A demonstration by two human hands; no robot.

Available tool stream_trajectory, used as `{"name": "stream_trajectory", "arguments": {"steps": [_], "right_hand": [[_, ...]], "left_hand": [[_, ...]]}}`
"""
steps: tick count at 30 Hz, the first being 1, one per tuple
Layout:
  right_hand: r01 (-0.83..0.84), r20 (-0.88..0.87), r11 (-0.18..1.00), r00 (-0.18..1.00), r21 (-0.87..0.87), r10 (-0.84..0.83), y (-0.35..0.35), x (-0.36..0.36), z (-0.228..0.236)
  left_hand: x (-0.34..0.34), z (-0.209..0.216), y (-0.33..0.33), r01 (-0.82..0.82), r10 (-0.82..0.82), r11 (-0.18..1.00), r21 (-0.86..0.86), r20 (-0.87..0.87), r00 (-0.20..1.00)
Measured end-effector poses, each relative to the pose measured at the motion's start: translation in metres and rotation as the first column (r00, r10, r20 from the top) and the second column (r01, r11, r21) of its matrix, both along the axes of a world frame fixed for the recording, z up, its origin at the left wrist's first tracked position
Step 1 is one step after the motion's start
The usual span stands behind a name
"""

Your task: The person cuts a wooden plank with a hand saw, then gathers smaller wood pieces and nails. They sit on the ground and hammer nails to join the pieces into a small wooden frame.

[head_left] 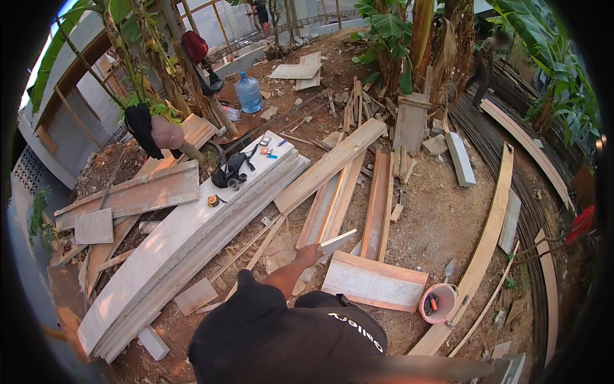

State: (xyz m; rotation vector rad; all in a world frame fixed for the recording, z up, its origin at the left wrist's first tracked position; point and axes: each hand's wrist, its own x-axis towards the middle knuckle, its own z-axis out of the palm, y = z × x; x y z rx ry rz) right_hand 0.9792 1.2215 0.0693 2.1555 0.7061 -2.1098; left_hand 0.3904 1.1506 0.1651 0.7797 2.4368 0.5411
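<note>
My left hand (309,255) reaches forward with its fingers closed on the edge of a small pale board (338,241), which it holds tilted above the ground. Just right of that board lies a shallow wooden formwork panel (374,281) with a grey face and brown edge strips. Along the lower edge a blurred brown shape, apparently my right arm and hand (470,369), stretches out to the right; its fingers cannot be made out. Beyond my left hand lie long wooden channel forms (322,214) and a wide plank (332,166).
At left is a long stack of whitish boards (160,256), carrying a tape measure (214,201) and a black bag (231,169). A pink bucket (439,303) with tools stands by a long plank (489,249). A water jug (249,94) and a person (484,64) are farther off.
</note>
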Motion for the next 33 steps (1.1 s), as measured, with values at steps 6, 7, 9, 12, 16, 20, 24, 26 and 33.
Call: {"name": "stream_trajectory", "arguments": {"steps": [6, 7, 9, 12, 16, 20, 24, 26, 33], "right_hand": [[0.117, -0.063, 0.917, 0.993, 0.380, -0.100, 0.195, 0.094, 0.026], [0.048, 0.086, 0.911, 0.992, 0.410, -0.091, 0.231, 0.081, 0.047], [0.049, 0.051, 0.878, 0.995, 0.476, -0.084, 0.288, 0.101, 0.058], [0.075, 0.075, 0.861, 0.989, 0.503, -0.130, 0.346, 0.138, 0.073], [-0.010, 0.006, 0.888, 1.000, 0.461, 0.008, 0.402, 0.090, 0.076], [-0.194, -0.007, 0.910, 0.977, 0.367, 0.211, 0.468, 0.010, 0.097], [-0.231, -0.069, 0.876, 0.956, 0.423, 0.285, 0.571, -0.058, 0.082], [-0.195, -0.076, 0.881, 0.965, 0.431, 0.250, 0.611, -0.096, 0.067], [-0.362, -0.045, 0.921, 0.927, 0.145, 0.371, 0.772, -0.107, -0.023]], "left_hand": [[0.083, -0.005, 0.043, -0.086, 0.121, 0.964, -0.251, 0.127, 0.985], [0.095, -0.033, 0.024, -0.091, 0.120, 0.960, -0.265, 0.099, 0.988], [0.115, -0.080, 0.008, -0.030, 0.056, 0.957, -0.290, 0.081, 0.995], [0.153, -0.057, 0.064, 0.014, 0.048, 0.964, -0.266, 0.225, 0.973], [0.159, -0.050, 0.091, -0.009, 0.094, 0.938, -0.348, 0.227, 0.969], [0.139, -0.068, 0.159, -0.038, 0.128, 0.925, -0.378, 0.216, 0.968], [0.109, -0.077, 0.257, -0.067, 0.169, 0.945, -0.320, 0.306, 0.937], [0.083, -0.115, 0.284, -0.037, 0.133, 0.957, -0.287, 0.321, 0.938], [-0.037, -0.069, 0.533, -0.193, 0.233, 0.945, -0.263, 0.127, 0.964]]}}
